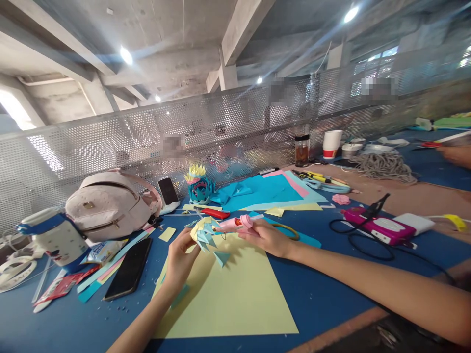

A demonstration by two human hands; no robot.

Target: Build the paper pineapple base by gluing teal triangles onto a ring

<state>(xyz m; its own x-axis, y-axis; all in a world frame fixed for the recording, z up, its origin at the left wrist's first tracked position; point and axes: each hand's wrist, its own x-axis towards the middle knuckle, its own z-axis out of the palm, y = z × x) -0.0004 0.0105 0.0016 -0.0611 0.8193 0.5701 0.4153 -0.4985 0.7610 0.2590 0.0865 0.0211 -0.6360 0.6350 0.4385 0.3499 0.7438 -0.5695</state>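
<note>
My left hand [181, 260] is closed on a folded-paper piece [204, 232] made of pointed yellow and light blue units. In my right hand [270, 239] is a pink glue gun [235, 224], its nozzle end close to the folded paper; whether they touch I cannot tell. Below both hands lies a large yellow paper sheet [235, 304]. A loose light blue folded triangle [222, 258] rests on that sheet. Beyond the hands stands a finished-looking paper piece [199, 185] in blue, pink and yellow points. A red utility knife [214, 213] lies just behind the glue gun.
To the left are a pink backpack [106, 203], a tumbler [55, 240] and a black phone [128, 268]. Blue paper sheets [265, 190] lie at the back. A magenta power strip [382, 227] with black cord sits right. Another person's hand [456, 156] shows at far right.
</note>
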